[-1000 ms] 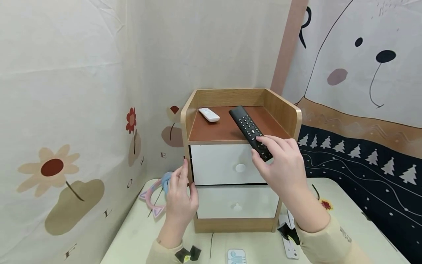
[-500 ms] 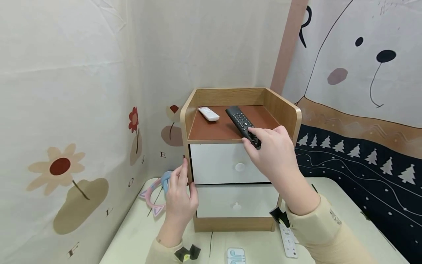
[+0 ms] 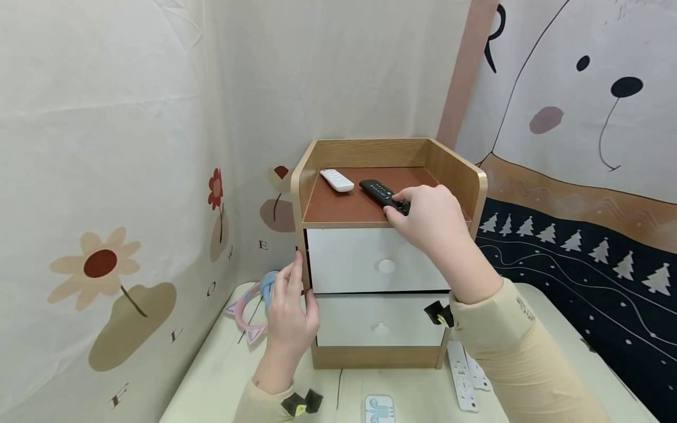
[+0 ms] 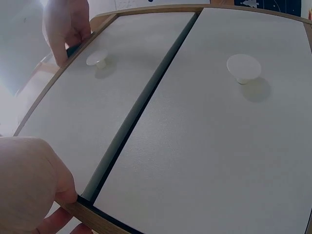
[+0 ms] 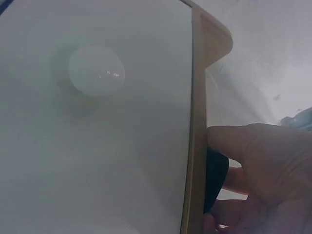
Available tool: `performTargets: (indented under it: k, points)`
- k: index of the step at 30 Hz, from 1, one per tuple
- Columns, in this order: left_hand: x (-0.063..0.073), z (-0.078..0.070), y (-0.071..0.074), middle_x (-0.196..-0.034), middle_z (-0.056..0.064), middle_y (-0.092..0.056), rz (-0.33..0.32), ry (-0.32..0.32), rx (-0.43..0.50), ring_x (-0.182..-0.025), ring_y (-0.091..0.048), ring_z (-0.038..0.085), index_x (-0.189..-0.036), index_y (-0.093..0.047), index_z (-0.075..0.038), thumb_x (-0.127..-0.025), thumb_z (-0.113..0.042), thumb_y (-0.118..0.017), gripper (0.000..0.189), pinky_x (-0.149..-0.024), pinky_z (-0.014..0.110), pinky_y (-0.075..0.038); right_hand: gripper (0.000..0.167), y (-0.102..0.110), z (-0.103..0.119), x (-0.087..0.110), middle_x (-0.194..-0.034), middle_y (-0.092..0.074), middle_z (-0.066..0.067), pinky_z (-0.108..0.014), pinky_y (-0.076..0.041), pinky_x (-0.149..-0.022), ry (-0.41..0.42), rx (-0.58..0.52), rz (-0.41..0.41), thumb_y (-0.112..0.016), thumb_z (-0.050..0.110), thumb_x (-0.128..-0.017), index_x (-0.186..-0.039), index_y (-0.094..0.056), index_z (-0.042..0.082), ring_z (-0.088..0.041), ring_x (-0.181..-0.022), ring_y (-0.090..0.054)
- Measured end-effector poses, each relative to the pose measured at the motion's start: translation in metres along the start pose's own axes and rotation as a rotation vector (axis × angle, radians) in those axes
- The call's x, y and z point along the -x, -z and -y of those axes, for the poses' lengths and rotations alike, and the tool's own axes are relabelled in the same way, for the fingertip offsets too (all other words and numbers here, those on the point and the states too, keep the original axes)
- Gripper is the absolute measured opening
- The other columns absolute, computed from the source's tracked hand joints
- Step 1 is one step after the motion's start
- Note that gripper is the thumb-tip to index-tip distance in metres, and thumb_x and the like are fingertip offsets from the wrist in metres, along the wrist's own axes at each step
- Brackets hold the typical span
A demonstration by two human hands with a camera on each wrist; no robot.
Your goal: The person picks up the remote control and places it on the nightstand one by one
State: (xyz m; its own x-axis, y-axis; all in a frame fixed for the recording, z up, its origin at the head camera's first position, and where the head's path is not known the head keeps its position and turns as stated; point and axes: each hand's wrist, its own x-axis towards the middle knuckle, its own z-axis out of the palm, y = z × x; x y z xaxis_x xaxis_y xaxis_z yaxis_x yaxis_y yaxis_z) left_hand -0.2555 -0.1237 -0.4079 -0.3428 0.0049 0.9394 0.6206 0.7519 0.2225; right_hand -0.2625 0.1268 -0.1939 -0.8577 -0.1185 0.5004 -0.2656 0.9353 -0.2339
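Observation:
My right hand [image 3: 433,220] grips the near end of a black remote control [image 3: 376,191], low over the brown top shelf of a small wooden cabinet [image 3: 375,357]. Its far end points to the back left, beside a white remote control [image 3: 337,180] lying on that shelf. In the right wrist view, the black remote control [image 5: 215,178] shows partly between fingers and thumb behind the shelf's front edge. At the cabinet's left side, my left hand [image 3: 288,323] rests with fingers extended along the panel, thumb at the front edge. Both white drawers, upper [image 3: 344,258] and lower [image 3: 349,323], are closed.
On the table left of the cabinet lies a pink and blue cat-ear headband [image 3: 245,311]. A small white case with a blue earphone drawing [image 3: 379,409] lies in front. White power strips [image 3: 462,379] lie at the right. Raised wooden walls border the shelf's sides and back.
My right hand has lowered the black remote control from above the cabinet's front down onto or close to the shelf, moving slightly left and tilting it flatter. My left hand has stayed in place.

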Motion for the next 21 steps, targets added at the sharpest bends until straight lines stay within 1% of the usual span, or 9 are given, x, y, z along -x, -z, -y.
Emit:
performTargets:
  k: [4,8,11,15,18,21]
  points:
    - [0.0,0.0,0.0,-0.132,0.031,-0.062,-0.002,0.001,0.002,-0.095,-0.065,0.034,-0.167,-0.041,-0.001,-0.082,0.017,-0.071,0.092,-0.065,0.043,-0.057,0.038,0.0,0.004,-0.016,-0.14,-0.076,-0.015,-0.049,-0.058,-0.093,-0.011,0.017,0.078,-0.068,0.036,-0.105,-0.133,-0.081,0.014,-0.04,-0.118,-0.069]
    - [0.0,0.001,0.0,-0.133,0.031,-0.062,0.001,0.003,0.0,-0.096,-0.065,0.033,-0.167,-0.041,-0.001,-0.082,0.016,-0.071,0.092,-0.065,0.043,-0.057,0.041,-0.003,0.007,-0.03,-0.141,-0.076,-0.015,-0.05,-0.058,-0.1,-0.03,0.022,0.122,-0.069,0.037,-0.105,-0.136,-0.079,0.012,-0.039,-0.124,-0.069]
    - [0.0,0.001,-0.001,-0.133,0.031,-0.062,0.003,0.007,-0.003,-0.096,-0.065,0.033,-0.168,-0.041,-0.001,-0.083,0.016,-0.071,0.092,-0.065,0.043,-0.057,0.042,-0.007,0.009,-0.039,-0.136,-0.078,-0.014,-0.051,-0.057,-0.103,-0.035,0.01,0.132,-0.071,0.038,-0.104,-0.136,-0.079,0.012,-0.038,-0.124,-0.07]
    - [0.001,0.0,0.0,-0.133,0.031,-0.062,0.005,0.008,-0.005,-0.097,-0.065,0.034,-0.168,-0.041,-0.001,-0.083,0.016,-0.071,0.092,-0.066,0.044,-0.057,0.042,-0.012,0.01,-0.05,-0.132,-0.08,-0.014,-0.05,-0.056,-0.104,-0.034,0.005,0.13,-0.072,0.039,-0.103,-0.136,-0.079,0.014,-0.038,-0.122,-0.07]
    - [0.001,-0.001,0.0,-0.133,0.031,-0.062,0.011,0.014,-0.008,-0.098,-0.066,0.035,-0.168,-0.041,-0.002,-0.083,0.015,-0.071,0.091,-0.066,0.045,-0.058,0.041,-0.017,0.01,-0.057,-0.131,-0.08,-0.013,-0.05,-0.056,-0.105,-0.028,0.015,0.127,-0.072,0.039,-0.103,-0.135,-0.08,0.015,-0.038,-0.124,-0.069]
    - [0.001,-0.001,0.0,-0.134,0.03,-0.061,0.019,0.023,-0.009,-0.098,-0.066,0.035,-0.168,-0.041,-0.002,-0.083,0.015,-0.071,0.091,-0.067,0.045,-0.058,0.042,-0.022,0.01,-0.064,-0.135,-0.078,-0.012,-0.05,-0.055,-0.109,-0.015,0.036,0.136,-0.07,0.04,-0.104,-0.137,-0.079,0.015,-0.039,-0.13,-0.067]
